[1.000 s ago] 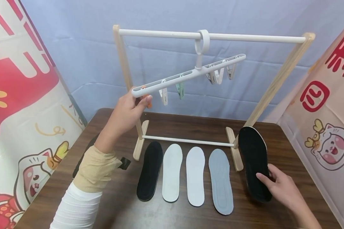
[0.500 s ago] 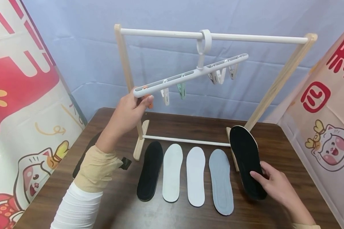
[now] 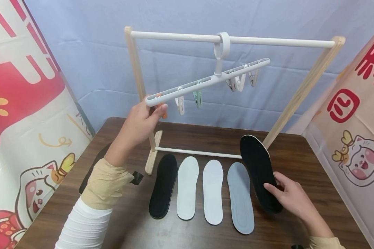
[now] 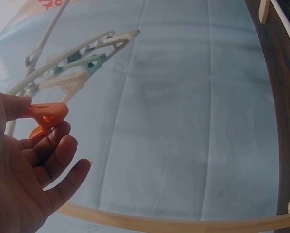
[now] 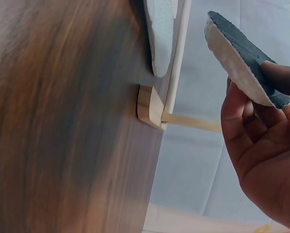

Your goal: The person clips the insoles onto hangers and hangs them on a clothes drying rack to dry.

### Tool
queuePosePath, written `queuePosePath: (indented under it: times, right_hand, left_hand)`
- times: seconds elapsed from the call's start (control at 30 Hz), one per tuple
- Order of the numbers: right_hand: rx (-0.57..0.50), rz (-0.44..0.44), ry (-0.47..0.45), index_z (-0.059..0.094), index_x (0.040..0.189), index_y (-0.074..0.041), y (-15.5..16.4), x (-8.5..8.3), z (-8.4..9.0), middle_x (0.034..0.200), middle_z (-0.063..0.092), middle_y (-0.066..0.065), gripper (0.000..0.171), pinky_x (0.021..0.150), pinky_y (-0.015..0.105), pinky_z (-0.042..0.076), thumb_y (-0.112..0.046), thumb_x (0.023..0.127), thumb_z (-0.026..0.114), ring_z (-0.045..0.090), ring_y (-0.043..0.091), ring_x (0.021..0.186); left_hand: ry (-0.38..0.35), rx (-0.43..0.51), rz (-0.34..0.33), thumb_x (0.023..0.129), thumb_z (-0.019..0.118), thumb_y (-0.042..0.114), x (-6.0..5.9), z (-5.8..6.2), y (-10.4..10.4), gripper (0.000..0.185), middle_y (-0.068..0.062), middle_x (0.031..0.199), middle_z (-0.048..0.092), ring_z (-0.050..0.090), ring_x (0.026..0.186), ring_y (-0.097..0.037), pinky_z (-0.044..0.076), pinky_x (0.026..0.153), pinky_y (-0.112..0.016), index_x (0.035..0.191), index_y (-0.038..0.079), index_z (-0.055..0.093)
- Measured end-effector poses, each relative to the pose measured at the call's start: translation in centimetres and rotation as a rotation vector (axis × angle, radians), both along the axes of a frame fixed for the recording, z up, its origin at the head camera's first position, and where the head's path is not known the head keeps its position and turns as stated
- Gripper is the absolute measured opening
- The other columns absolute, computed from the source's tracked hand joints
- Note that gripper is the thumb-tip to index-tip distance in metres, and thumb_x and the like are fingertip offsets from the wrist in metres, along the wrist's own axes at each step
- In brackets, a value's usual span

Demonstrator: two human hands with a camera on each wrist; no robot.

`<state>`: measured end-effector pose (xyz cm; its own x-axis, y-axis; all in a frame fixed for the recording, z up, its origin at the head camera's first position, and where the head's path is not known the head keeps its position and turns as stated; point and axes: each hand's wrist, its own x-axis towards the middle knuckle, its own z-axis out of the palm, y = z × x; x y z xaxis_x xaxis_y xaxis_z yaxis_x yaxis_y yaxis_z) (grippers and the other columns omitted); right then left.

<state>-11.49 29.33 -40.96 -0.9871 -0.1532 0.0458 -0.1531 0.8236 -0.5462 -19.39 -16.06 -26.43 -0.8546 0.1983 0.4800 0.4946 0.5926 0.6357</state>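
My left hand (image 3: 140, 119) pinches an orange clothespin (image 4: 47, 114) at the near left end of the white clip hanger (image 3: 187, 89). The hanger hangs by its ring from the rack's top bar (image 3: 277, 41), its left end turned toward me. White and green clothespins (image 3: 198, 98) dangle along it. In my right hand (image 3: 294, 197) is a black insole (image 3: 258, 166), gripped near its lower end between thumb and fingers and raised off the table. The right wrist view shows its pale underside (image 5: 232, 68). Another black insole (image 3: 163, 186) lies in a row on the table.
Beside that black insole lie a pale green insole (image 3: 188, 188), a white insole (image 3: 213, 192) and a grey insole (image 3: 240, 199). One more dark piece (image 3: 93, 169) is partly behind my left arm. The rack's wooden feet (image 3: 152, 155) stand on the brown table (image 3: 127, 224).
My right hand has carried the black insole leftward, toward the grey one. The left hand stays on the orange clothespin, and the hanger barely shifts.
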Motion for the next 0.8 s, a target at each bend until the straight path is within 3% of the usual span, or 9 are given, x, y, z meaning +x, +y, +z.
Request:
queuePosePath:
  times: [0.4, 0.8]
  right_hand:
    - [-0.054, 0.047, -0.004, 0.064, 0.118, -0.015, -1.5, -0.7, 0.3, 0.086, 0.072, -0.005, 0.026, 0.067, 0.027, 0.049, -0.031, 0.098, 0.069, 0.063, 0.003, 0.076]
    - [-0.071, 0.099, 0.032, 0.062, 0.105, -0.016, -2.8, -1.3, 1.0, 0.07, 0.061, -0.006, 0.014, 0.061, 0.026, 0.044, -0.026, 0.098, 0.069, 0.056, 0.005, 0.067]
  left_hand:
    - [-0.007, 0.009, -0.013, 0.105, 0.055, 0.039, -0.2, -0.2, 0.2, 0.027, 0.001, 0.089, 0.065, 0.054, 0.082, -0.018, 0.043, 0.076, -0.036, 0.111, 0.013, 0.057]
    - [-0.014, 0.004, -0.021, 0.105, 0.054, 0.038, -0.2, -0.2, 0.3, 0.026, 0.001, 0.088, 0.066, 0.052, 0.079, -0.019, 0.042, 0.074, -0.036, 0.112, 0.014, 0.057]
